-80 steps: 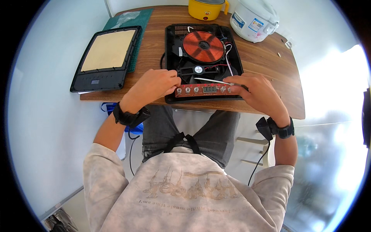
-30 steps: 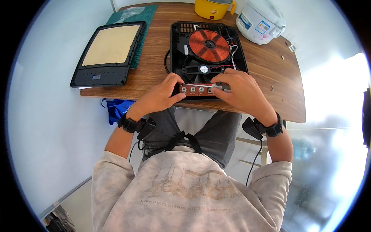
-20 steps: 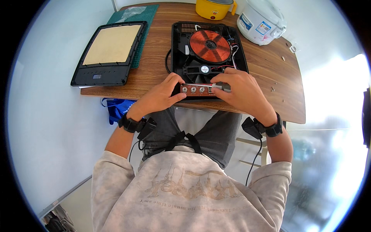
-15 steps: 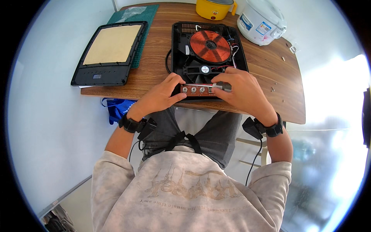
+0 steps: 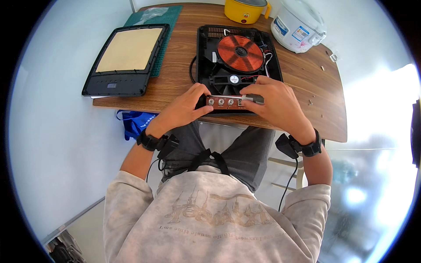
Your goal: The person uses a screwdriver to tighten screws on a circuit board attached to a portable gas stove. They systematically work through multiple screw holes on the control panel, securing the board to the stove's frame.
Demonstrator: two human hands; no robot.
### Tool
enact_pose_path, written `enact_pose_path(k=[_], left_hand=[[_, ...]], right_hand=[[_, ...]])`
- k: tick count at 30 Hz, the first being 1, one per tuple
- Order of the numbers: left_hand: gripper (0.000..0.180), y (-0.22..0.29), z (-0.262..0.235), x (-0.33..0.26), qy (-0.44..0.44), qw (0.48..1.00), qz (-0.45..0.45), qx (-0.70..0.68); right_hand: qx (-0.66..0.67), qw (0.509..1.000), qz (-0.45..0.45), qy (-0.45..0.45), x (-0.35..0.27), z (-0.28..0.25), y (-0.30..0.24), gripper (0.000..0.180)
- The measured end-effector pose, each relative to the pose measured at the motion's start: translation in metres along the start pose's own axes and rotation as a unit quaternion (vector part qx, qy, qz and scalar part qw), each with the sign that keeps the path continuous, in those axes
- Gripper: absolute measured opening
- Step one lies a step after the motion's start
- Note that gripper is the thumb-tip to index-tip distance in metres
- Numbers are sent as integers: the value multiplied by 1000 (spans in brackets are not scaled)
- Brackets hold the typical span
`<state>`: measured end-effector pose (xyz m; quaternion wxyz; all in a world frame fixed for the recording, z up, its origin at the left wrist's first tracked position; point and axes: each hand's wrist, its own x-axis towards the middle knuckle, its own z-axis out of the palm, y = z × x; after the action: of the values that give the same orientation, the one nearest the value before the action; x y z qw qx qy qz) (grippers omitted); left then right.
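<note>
An opened induction cooker base [image 5: 201,52] lies on the table in front of me, its copper coil [image 5: 241,53] and fan [image 5: 226,89] exposed. Along its near edge sits a narrow reddish-brown circuit board [image 5: 225,102] with several round buttons. My left hand [image 5: 184,107] pinches the board's left end between thumb and forefinger. In my right hand [image 5: 278,103] is a screwdriver [image 5: 254,98], gripped by its grey handle. The shaft points left along the board's far edge, toward my left fingertips. Its tip is too small to make out against them.
The cooker's black top cover [image 5: 127,61] rests underside up on a green cutting mat [image 5: 161,52] at the left. A yellow pot [image 5: 243,13] and a white rice cooker [image 5: 296,28] stand at the back. Small screws [image 5: 311,103] lie on the table [image 5: 302,72] at the right.
</note>
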<state>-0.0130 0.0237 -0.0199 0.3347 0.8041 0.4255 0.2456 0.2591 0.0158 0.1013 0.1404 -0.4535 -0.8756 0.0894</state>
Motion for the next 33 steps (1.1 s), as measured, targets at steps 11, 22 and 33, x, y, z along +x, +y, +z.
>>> enact_pose_path(k=[11, 22, 33], left_hand=[[34, -1, 2, 1, 2, 1000, -5, -7], [35, 3, 0, -1, 24, 999, 16, -24], [22, -1, -7, 1, 55, 996, -15, -66]], right_hand=[[-22, 999, -35, -5, 2, -3, -6, 19], [-110, 986, -114, -47, 23, -15, -27, 15], [-198, 972, -99, -80, 37, -21, -49, 14]])
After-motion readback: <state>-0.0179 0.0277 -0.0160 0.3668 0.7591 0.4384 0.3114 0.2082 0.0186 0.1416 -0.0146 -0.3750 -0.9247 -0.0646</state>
